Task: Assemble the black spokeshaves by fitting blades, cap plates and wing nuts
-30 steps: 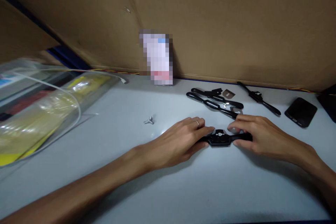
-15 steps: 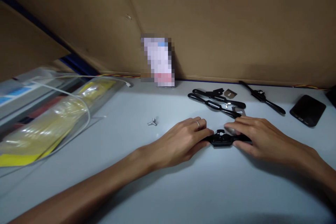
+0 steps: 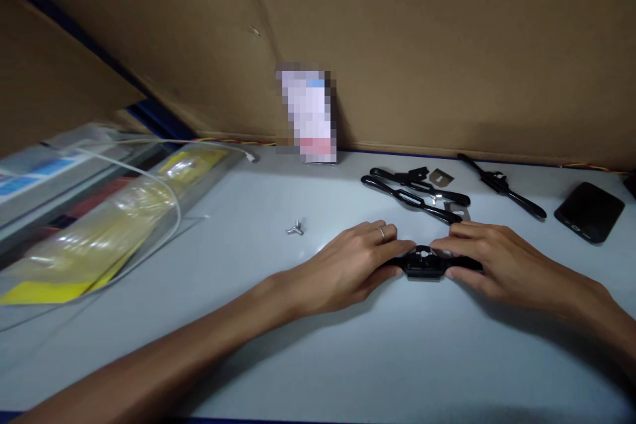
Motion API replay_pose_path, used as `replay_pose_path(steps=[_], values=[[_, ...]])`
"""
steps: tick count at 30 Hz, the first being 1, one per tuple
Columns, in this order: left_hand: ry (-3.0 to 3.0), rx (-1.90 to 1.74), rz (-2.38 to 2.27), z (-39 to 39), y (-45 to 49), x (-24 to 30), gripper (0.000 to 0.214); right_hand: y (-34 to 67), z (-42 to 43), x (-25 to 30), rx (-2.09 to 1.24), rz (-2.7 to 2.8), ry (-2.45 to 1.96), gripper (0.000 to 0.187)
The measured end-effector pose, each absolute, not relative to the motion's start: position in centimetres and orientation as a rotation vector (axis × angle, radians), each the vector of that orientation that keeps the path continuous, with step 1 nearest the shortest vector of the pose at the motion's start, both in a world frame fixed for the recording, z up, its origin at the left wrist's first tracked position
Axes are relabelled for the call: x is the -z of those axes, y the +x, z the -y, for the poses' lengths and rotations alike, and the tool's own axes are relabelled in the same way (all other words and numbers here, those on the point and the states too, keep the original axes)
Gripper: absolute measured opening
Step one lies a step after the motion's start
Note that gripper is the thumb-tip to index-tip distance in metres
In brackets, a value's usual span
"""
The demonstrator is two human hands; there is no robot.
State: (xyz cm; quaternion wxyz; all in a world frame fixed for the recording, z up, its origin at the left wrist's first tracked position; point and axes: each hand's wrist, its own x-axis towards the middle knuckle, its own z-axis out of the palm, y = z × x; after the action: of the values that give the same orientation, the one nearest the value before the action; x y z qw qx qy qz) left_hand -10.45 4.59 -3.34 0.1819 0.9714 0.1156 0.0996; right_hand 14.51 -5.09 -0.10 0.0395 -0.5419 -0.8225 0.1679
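A black spokeshave [image 3: 425, 265] lies level between my two hands, just above or on the table; I cannot tell which. My left hand [image 3: 360, 258] grips its left handle, with the index finger reaching to the middle part. My right hand [image 3: 489, 258] is closed round the right handle, its index finger also at the middle. A shiny screw shows at the centre of the tool. Beyond my hands rest two more black spokeshave bodies [image 3: 410, 199], a dark cap plate [image 3: 417, 174] and a metal blade [image 3: 440, 177]. Small silver thumbscrews [image 3: 295, 228] lie left of my left hand.
Another spokeshave [image 3: 501, 185] lies at the back right, near a dark phone [image 3: 589, 212]. A blurred-out screen [image 3: 311, 116] leans on the cardboard wall [image 3: 447, 46]. On the left are plastic-wrapped yellow packs [image 3: 99, 238] and a white cable [image 3: 173, 202].
My fingertips have closed in on the middle of the spokeshave, the right index finger moving left toward the screw. The whole view has shifted slightly.
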Motion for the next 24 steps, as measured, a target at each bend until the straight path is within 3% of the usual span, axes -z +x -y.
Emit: replay_pose_path(steps=[24], values=[[2.746, -0.301, -0.296, -4.53, -10.15, 2.96, 0.018, 14.33, 5.27, -0.11, -0.460, 2.485, -1.671, 0.015]])
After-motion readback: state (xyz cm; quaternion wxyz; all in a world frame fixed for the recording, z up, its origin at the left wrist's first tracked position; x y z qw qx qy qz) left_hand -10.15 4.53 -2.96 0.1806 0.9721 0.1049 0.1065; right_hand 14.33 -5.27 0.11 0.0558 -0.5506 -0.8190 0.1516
